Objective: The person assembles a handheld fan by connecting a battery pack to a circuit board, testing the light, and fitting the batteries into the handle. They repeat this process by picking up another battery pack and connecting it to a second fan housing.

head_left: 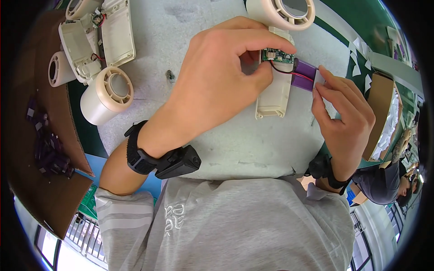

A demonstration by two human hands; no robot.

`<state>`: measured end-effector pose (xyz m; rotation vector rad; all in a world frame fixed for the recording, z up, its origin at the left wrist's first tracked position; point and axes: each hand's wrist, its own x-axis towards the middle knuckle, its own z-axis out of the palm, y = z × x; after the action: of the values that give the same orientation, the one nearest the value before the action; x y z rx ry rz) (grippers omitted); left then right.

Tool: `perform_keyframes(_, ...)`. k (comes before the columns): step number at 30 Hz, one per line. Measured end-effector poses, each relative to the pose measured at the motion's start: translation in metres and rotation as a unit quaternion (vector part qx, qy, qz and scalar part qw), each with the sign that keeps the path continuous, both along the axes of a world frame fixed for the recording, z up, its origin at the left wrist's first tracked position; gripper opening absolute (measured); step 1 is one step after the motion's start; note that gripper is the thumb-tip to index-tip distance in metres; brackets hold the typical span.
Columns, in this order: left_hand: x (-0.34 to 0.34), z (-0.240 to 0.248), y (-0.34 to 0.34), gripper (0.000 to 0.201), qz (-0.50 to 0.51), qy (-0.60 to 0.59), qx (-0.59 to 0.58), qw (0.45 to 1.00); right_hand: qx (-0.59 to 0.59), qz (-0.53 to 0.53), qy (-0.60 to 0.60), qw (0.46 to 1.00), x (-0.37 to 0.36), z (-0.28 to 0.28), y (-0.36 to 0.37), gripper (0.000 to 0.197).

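Observation:
My left hand (217, 74) reaches over a cream plastic housing (273, 97), its thumb and index finger closed about a small green circuit board (281, 56) at the housing's edge. Red and black wires run from the board to a purple battery pack (304, 74). At the battery's right end, my right hand (346, 104) pinches it with thumb and fingers, where a small white piece (320, 77) shows. Just beyond the left hand's fingers stands a cream round fan-like head (282, 12), seemingly joined to the housing.
Opened cream housings (118, 36) with wires lie at the far left, beside a cream cylinder (107, 95). A cardboard box (54, 149) at the left holds several purple batteries (52, 156). At the right stands another box (379, 115) with white pieces. A person (382, 185) sits beyond it.

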<state>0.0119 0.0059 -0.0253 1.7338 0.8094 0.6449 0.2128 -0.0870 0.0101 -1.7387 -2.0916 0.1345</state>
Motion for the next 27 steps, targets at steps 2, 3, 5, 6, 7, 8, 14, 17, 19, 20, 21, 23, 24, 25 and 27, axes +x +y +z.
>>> perform_keyframes(2,0.0,-0.002,-0.001,0.035,0.005,-0.004,0.005,1.0,0.007,-0.003,-0.023,1.0,-0.002,0.001,0.0,0.013)
perform_keyframes(3,0.0,-0.002,-0.002,0.035,0.008,-0.006,0.008,1.0,0.006,-0.004,-0.025,1.0,-0.002,0.001,-0.001,0.013)
perform_keyframes(5,0.001,-0.002,-0.001,0.035,0.009,-0.008,0.01,1.0,-0.008,-0.035,-0.011,0.999,-0.001,0.002,0.0,0.013)
perform_keyframes(6,0.001,-0.002,-0.001,0.035,0.011,-0.009,0.013,1.0,-0.016,-0.05,-0.003,0.999,0.0,0.002,0.0,0.014)
perform_keyframes(7,0.002,-0.002,-0.001,0.035,0.013,-0.01,0.016,1.0,-0.016,-0.048,-0.004,0.999,0.001,0.003,0.0,0.014)
perform_keyframes(8,0.002,-0.003,-0.001,0.035,0.014,-0.01,0.016,1.0,-0.023,-0.038,0.009,0.999,0.003,0.004,0.0,0.013)
perform_keyframes(14,0.001,-0.002,0.0,0.035,0.014,-0.008,0.015,1.0,-0.027,0.003,0.043,0.999,0.01,0.0,0.001,0.012)
perform_keyframes(17,0.004,0.0,0.001,0.034,0.011,-0.009,0.015,1.0,-0.02,0.003,0.019,1.0,0.007,0.005,0.002,0.011)
perform_keyframes(19,0.004,0.006,-0.001,0.034,0.012,0.003,0.011,1.0,-0.01,0.002,-0.002,1.0,0.002,0.01,0.0,0.011)
perform_keyframes(20,0.005,0.007,-0.001,0.034,0.01,-0.011,0.021,1.0,-0.016,-0.005,0.001,1.0,0.001,0.009,-0.001,0.011)
perform_keyframes(21,0.003,0.008,-0.002,0.034,0.017,0.003,0.025,1.0,-0.021,-0.013,0.004,1.0,-0.001,0.008,-0.002,0.01)
perform_keyframes(23,0.004,0.006,-0.002,0.034,0.018,-0.004,0.037,0.999,-0.02,-0.028,0.007,0.999,-0.007,0.004,-0.004,0.012)
perform_keyframes(24,0.003,0.006,-0.003,0.034,0.026,0.008,0.013,1.0,-0.008,-0.035,0.002,0.999,-0.01,0.003,-0.004,0.012)
perform_keyframes(25,0.003,0.006,-0.003,0.034,0.033,0.02,-0.013,0.999,0.003,-0.043,-0.003,0.999,-0.013,0.001,-0.004,0.012)
perform_keyframes(27,0.004,0.005,-0.003,0.034,0.034,-0.006,0.005,0.999,0.013,-0.057,-0.013,0.998,-0.015,0.0,-0.005,0.012)
